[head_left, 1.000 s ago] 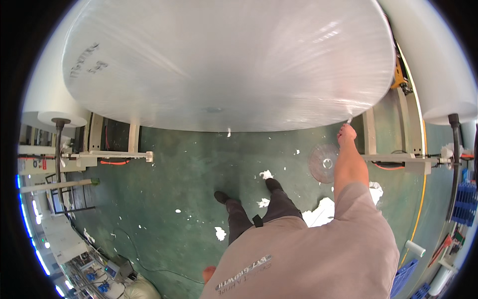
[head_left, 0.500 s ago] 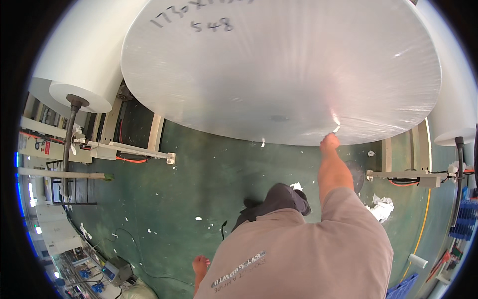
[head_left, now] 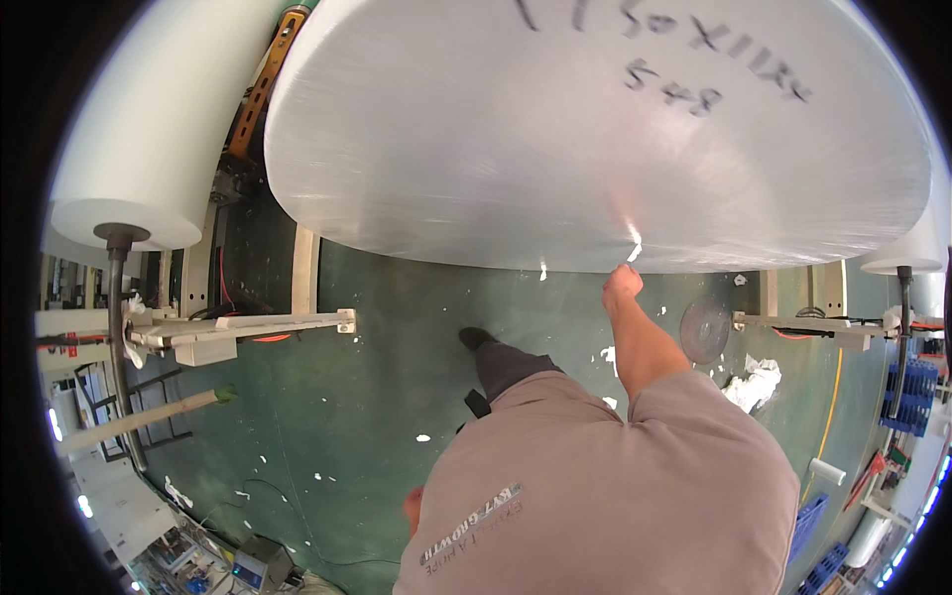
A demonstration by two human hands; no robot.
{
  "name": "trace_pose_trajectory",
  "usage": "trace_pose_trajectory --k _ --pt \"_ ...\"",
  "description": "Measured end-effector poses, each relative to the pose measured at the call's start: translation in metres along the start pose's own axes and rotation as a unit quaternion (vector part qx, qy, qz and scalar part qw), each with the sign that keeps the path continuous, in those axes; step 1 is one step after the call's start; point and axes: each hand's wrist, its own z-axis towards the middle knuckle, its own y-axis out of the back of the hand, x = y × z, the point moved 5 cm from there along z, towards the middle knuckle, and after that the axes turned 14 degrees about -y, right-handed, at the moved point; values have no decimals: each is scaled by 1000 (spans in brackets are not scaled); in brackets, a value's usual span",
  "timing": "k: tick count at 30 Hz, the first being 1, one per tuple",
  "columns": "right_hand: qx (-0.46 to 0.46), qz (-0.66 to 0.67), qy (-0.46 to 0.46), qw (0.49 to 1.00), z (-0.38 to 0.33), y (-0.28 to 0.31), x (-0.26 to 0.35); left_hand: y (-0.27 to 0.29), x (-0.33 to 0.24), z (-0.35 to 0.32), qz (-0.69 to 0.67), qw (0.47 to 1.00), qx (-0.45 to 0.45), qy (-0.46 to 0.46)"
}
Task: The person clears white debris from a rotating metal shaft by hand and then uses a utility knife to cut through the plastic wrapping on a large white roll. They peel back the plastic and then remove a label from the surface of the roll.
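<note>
A huge roll wrapped in shiny translucent film (head_left: 476, 159) fills the upper middle, with dark handwriting near its top right. My right hand (head_left: 623, 284) is closed at the roll's lower edge, the arm stretched forward. Just above its fingers shows a small bright white strip (head_left: 635, 244) against the film. Whether the fingers pinch that strip or something else is too small to tell. My left hand (head_left: 413, 506) hangs low beside my body, partly hidden by the shirt. Its fingers are too hidden and blurred to read.
White rolls on metal shafts stand at left (head_left: 129, 188) and right. Beam arms (head_left: 268, 322) jut inward on both sides. Film scraps (head_left: 756, 385) litter the green floor (head_left: 397, 377) near a round plate (head_left: 705, 330). A wooden pole (head_left: 149, 418) sticks out at left.
My right hand has moved left along the roll's lower edge, the white strip staying at its fingers. The view has shifted, and the handwriting appears farther right. My left hand is more hidden.
</note>
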Motion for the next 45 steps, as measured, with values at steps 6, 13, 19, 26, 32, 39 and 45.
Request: trace_pose_trajectory --k 6,13,19,26,32,39,45 --pt "-46 13 9 999 -40 -42 -35 97 -26 89 42 968 -49 -242" --pt "-12 21 -82 996 -134 -113 -100 176 -80 166 -105 986 11 -126" --pt "-11 -16 -58 998 -189 -195 -183 247 -26 237 -79 986 15 -146" --pt "8 15 -86 996 -352 -304 -290 343 -11 230 -157 985 0 -77" --pt "200 -193 7 961 -462 -382 -394 378 71 233 -25 995 7 -93" --pt "320 -615 477 540 -387 -294 -314 359 -9 363 170 941 154 -248" --pt "-27 -541 90 836 -193 22 -215 310 -168 450 172 912 185 -324"
